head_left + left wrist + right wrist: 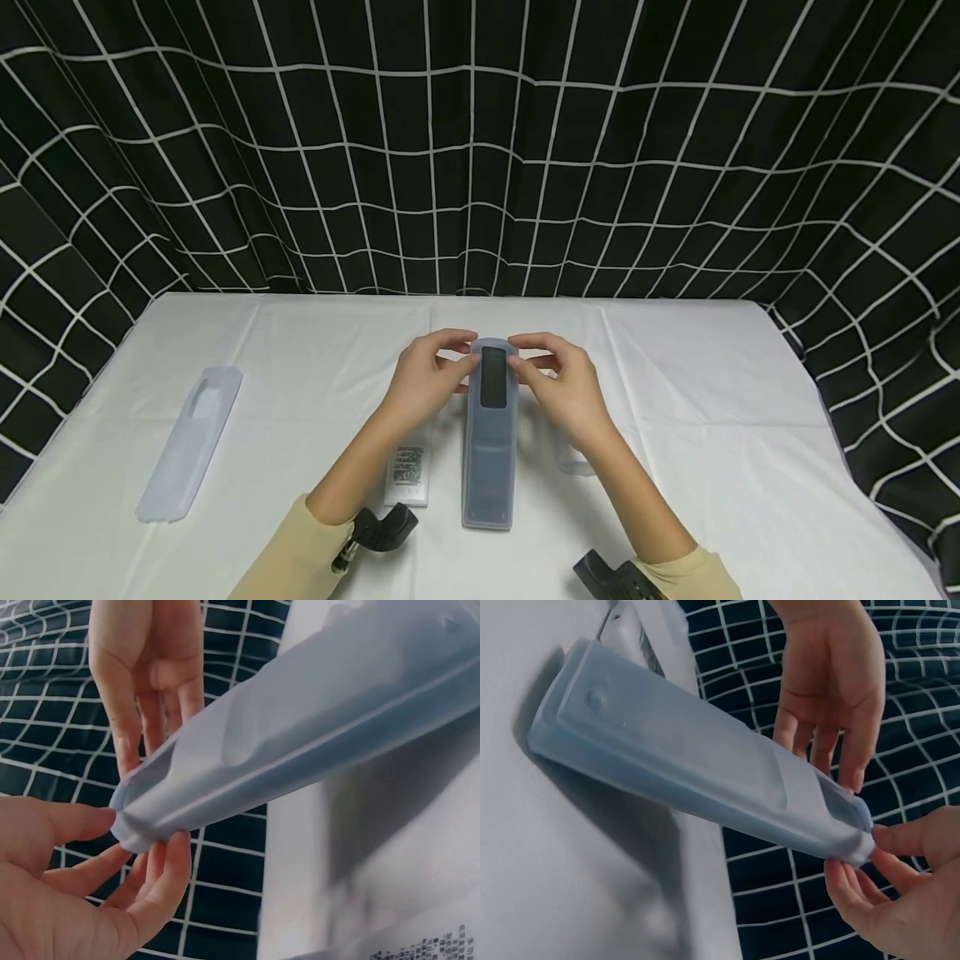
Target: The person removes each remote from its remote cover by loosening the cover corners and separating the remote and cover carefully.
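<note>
A long translucent bluish sleeve (490, 467), like a silicone remote control cover, with a dark rectangular window near its far end, is held between both hands. My left hand (420, 379) pinches its far end from the left side, thumb on the edge and fingers around it. From the other side my right hand (564, 392) pinches the same end. In the right wrist view the sleeve (660, 742) slants up from the table, with the right hand (919, 900) at its windowed tip and the left hand (832, 675) opposite.
Another whitish translucent cover (191, 446) lies on the left of the white-clothed table (720, 467). A white item with a printed label (407, 473) lies beside the left forearm. Beyond the right wrist, a clear piece (573, 461) is partly hidden. Black gridded curtain (480, 167) surrounds the table.
</note>
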